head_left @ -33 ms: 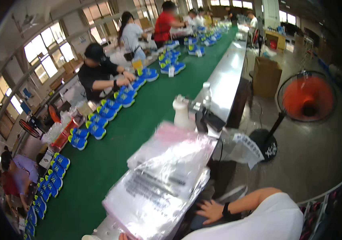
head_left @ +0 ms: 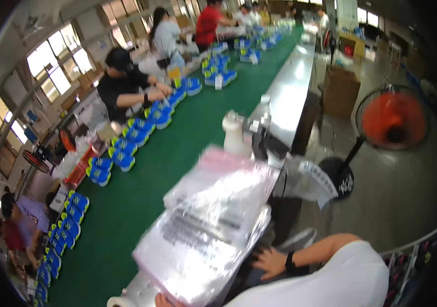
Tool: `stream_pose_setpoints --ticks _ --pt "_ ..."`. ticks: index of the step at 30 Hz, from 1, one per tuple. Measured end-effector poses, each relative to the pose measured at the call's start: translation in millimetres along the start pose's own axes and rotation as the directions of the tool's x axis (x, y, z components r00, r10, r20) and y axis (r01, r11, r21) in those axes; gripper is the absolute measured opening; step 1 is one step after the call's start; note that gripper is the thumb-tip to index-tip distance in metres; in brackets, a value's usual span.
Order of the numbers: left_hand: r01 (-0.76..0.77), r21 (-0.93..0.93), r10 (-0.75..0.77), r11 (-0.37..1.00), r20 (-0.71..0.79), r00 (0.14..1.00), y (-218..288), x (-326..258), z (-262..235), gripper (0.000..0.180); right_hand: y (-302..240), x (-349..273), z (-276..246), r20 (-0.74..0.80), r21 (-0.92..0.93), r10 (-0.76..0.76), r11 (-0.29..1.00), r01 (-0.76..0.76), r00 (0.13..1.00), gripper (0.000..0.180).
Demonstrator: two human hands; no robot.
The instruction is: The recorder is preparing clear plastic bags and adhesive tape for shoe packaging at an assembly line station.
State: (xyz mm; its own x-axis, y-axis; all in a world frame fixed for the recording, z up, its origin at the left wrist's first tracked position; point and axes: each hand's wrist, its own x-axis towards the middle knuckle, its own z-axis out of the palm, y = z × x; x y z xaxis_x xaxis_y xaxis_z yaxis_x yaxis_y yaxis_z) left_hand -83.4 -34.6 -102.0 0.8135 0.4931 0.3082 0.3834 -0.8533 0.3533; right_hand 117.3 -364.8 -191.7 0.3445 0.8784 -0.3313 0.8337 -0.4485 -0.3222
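A thick stack of clear plastic bags with pink edges and dark print lies before me on the near side of the line. My left hand touches its lower edge at the bottom of the picture; most of that hand is cut off or hidden. Fingers spread, my right hand rests on a dark surface just right of the stack, apparently my lap, and holds nothing. A dark band circles the right wrist.
Blue shoes with lime heels line the green belt's far side, where several people work. A white bottle and a black device stand beyond the bags. A standing fan and a carton are at right.
The view has tipped slightly, so the scene sits a little higher. A bit more of my left hand shows at the bags' lower edge. My right hand stays in place.
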Motion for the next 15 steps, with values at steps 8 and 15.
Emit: stream_pose_setpoints --ticks 8,15 --pt "-0.046 0.036 0.046 0.998 0.000 0.999 2.1 11.1 12.5 0.054 -18.4 22.8 -31.4 0.130 0.237 0.103 0.963 -0.131 0.986 0.075" --pt "-0.092 0.096 0.076 0.991 0.162 0.984 -0.9 2.3 -3.0 0.056 -60.9 -45.6 -58.8 0.441 0.531 0.163 0.746 -0.402 0.883 0.073"
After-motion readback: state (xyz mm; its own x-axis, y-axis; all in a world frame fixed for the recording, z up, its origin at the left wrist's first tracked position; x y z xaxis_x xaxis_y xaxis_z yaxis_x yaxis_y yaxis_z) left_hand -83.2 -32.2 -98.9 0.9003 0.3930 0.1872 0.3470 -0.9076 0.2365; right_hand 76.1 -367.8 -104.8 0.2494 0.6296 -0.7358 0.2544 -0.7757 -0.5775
